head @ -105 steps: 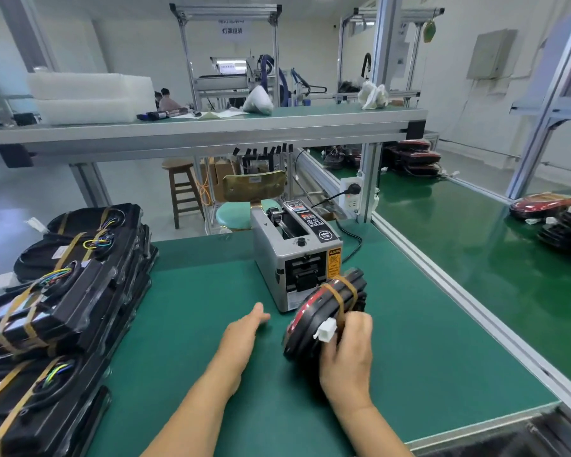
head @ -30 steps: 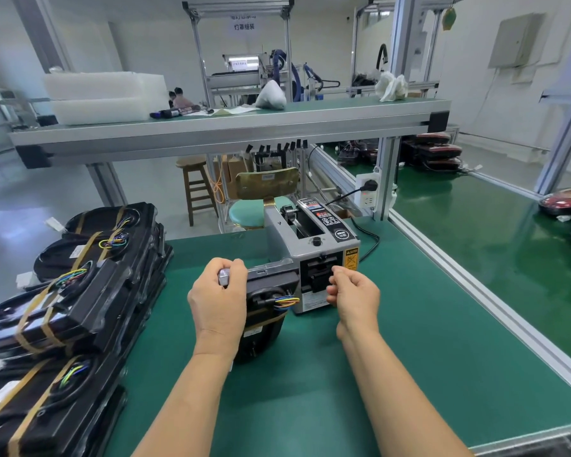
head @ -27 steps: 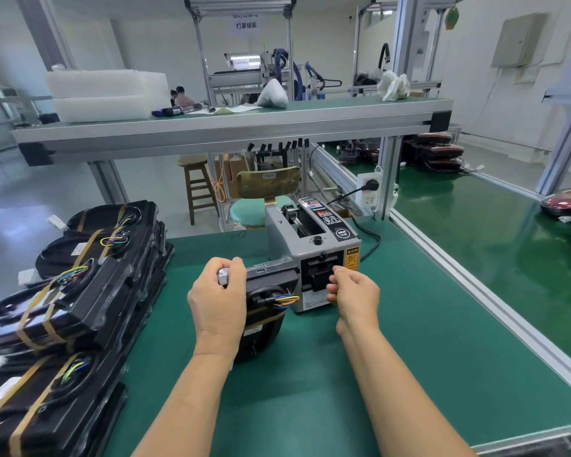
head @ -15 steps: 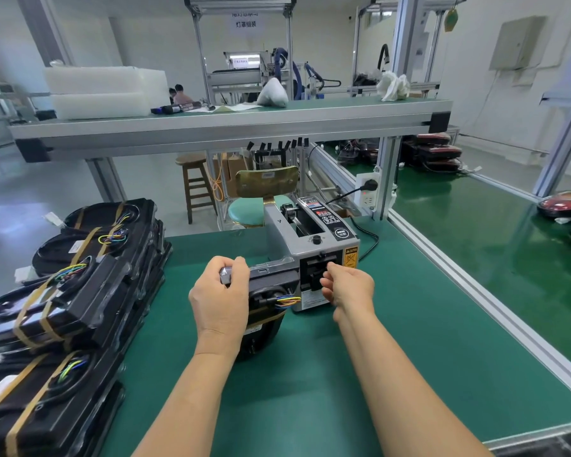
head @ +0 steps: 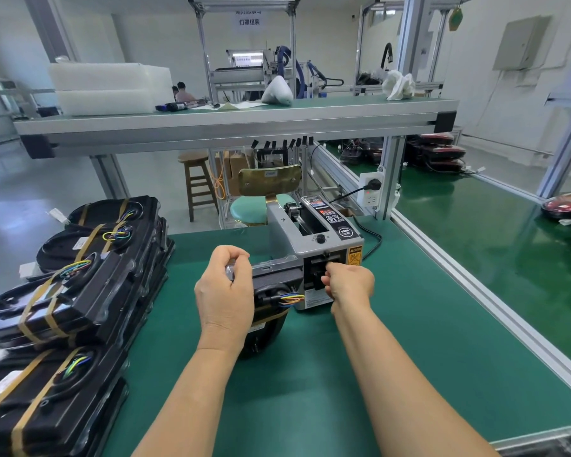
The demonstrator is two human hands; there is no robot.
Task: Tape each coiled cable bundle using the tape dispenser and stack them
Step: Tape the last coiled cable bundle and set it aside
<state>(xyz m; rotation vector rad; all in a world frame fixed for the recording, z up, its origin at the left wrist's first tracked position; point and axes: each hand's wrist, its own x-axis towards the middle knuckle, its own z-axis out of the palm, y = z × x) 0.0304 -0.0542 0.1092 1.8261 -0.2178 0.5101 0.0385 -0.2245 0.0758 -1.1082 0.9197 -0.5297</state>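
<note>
Both hands are closed on something, so we sweep across. Far left, the stack of banded bundles sits on the green table, well apart from the work.

Next comes our left hand: back of the hand toward us, wrist straight, fingers curled over the top end of the bundle and clamped on it. That bundle stands on edge on the table, long axis running up and down and leaning a touch away from us. One brown band crosses its lower half, and coloured wires poke out to the right. Its top sits right against the front left of the tape dispenser.

Now the relation that matters: the dispenser's mouth lies just to the right of the bundle, so the tape has only a short trip leftward. Our right hand is the nearer one, knuckles up, forearm reaching in from the lower right, thumb and forefinger pinched together at that mouth. They're on the tape end, we judge, though the strip itself is too small to make out. A pull toward us, then a swing left over the wires, looks like the call.
</note>
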